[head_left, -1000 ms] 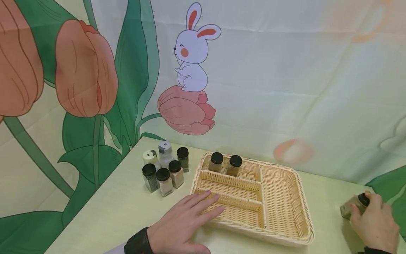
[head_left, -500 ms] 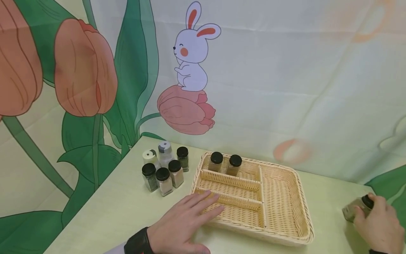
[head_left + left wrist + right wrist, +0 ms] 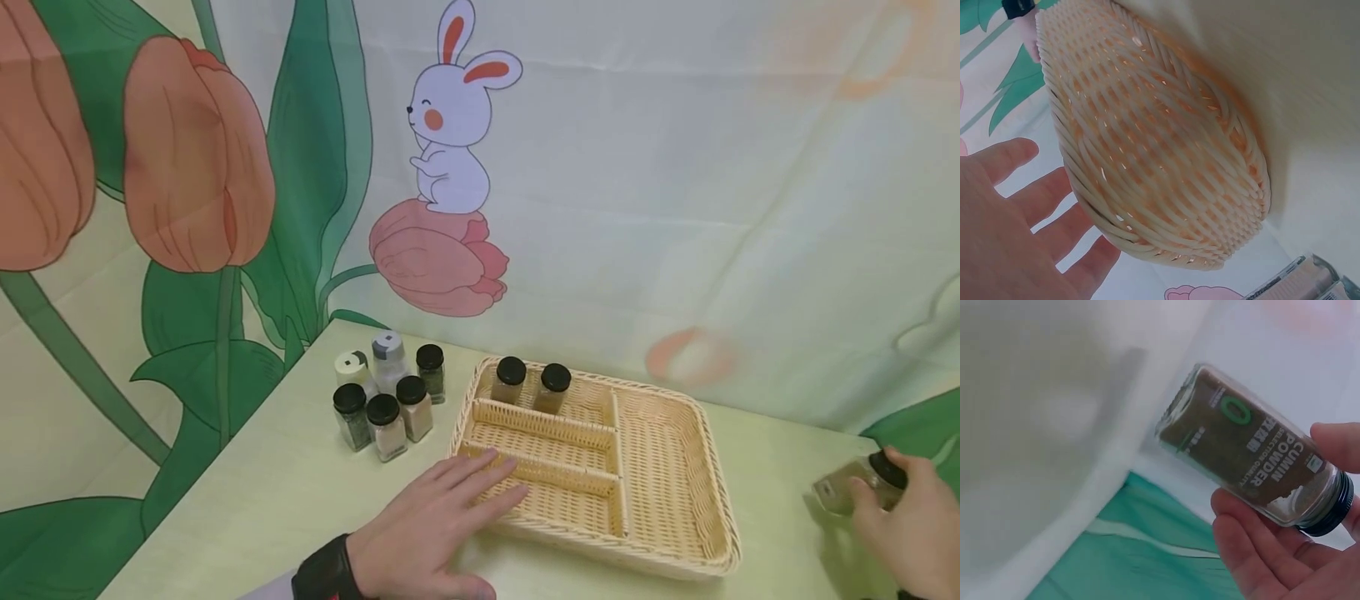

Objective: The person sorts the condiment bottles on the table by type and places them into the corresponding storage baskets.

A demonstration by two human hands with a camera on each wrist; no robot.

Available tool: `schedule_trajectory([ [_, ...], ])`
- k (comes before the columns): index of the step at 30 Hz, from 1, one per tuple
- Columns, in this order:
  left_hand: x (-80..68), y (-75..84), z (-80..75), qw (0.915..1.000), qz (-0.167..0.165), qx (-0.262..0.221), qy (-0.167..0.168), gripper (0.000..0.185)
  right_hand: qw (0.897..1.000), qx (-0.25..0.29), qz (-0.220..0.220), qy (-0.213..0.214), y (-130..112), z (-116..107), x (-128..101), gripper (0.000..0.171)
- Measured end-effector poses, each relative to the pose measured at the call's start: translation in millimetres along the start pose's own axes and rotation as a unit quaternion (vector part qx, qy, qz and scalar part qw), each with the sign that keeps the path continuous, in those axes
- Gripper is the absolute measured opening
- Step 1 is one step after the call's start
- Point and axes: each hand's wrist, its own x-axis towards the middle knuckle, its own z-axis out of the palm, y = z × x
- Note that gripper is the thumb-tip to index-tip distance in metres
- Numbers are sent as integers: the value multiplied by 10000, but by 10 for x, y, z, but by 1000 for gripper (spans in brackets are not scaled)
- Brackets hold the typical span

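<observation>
My right hand (image 3: 911, 525) grips a glass jar of cumin powder (image 3: 1241, 444) near its black lid, at the table's right side. In the right wrist view the jar is tilted, its printed label showing and brown powder inside. My left hand (image 3: 435, 525) lies with fingers spread over the near left rim of a wicker basket (image 3: 675, 475); in the left wrist view its straight fingers touch the woven edge. Two black-lidded jars, a left one (image 3: 508, 381) and a right one (image 3: 552, 388), stand in the basket's back compartment.
Left of the basket several seasoning bottles stand grouped, among them a pink-filled jar (image 3: 387, 429), a dark green jar (image 3: 352, 417) and a grey-capped shaker (image 3: 390, 360). A printed cloth wall (image 3: 600, 208) with a rabbit rises right behind the table.
My right hand has moved slightly to the right with the jar, which is more tilted. The left hand stays on the basket rim.
</observation>
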Motion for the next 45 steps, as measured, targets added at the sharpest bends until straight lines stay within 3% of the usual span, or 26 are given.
schedule_trajectory([
  [3,2,-10,-11,10000,-1,-17,-3,107,9963,591,-488,398,-67,-61,8,64],
  [6,5,-16,-18,9999,-22,-105,-68,101,9903,918,-946,430,-204,-150,5,60],
  [10,9,-15,-19,9996,-103,-221,-170,94,9880,633,-1406,111,-443,-272,6,63],
  [15,5,-24,-20,9996,-101,-201,-182,93,9756,359,-2162,-82,-713,-280,-14,70],
  [18,9,-26,-15,9997,-60,-150,-167,95,9654,423,-2557,-293,-893,-254,-49,71],
  [22,4,-25,-11,9997,-67,-143,-159,94,9417,774,-3237,-500,-1215,-259,-80,69],
  [27,4,-24,-5,10000,-15,-26,-68,95,9128,932,-3958,-386,-1565,-153,-106,68],
  [33,7,-29,-16,9999,-15,168,16,105,8990,969,-4207,-734,-1842,47,-145,66],
  [38,1,-35,-34,9998,-92,185,-29,101,8877,1145,-4327,-1082,-2028,177,-129,64],
  [45,-3,-31,-53,9995,-57,325,-2,101,8875,1052,-4247,-1447,-2233,302,-83,64],
])
